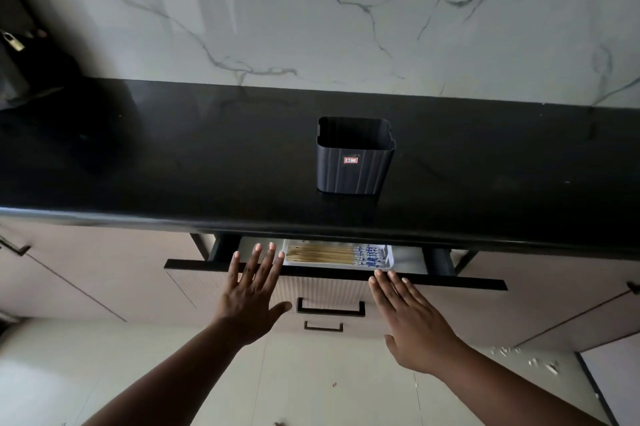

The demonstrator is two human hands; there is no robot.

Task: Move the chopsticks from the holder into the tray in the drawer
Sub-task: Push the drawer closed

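- Both hands, left (250, 290) and right (410, 316), spread flat, empty, at the drawer front (332, 281).
- Wooden blue-ended chopsticks (334, 255) lie in the white plastic tray (389, 257); the dark ribbed holder (355, 162) on the black bench (173, 155) looks empty.
- Transfer seems done; pushing the drawer shut likely remains.

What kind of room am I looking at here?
Most likely a home kitchen. A glossy black countertop runs under a marble-veined wall, and the open drawer below holds a white tray of chopsticks. An empty dark holder stands on the counter.

The black counter (173, 155) carries the holder (354, 167), beyond the fingers. The drawer (332, 275) carries the tray (337, 265), between both hands' fingertips.
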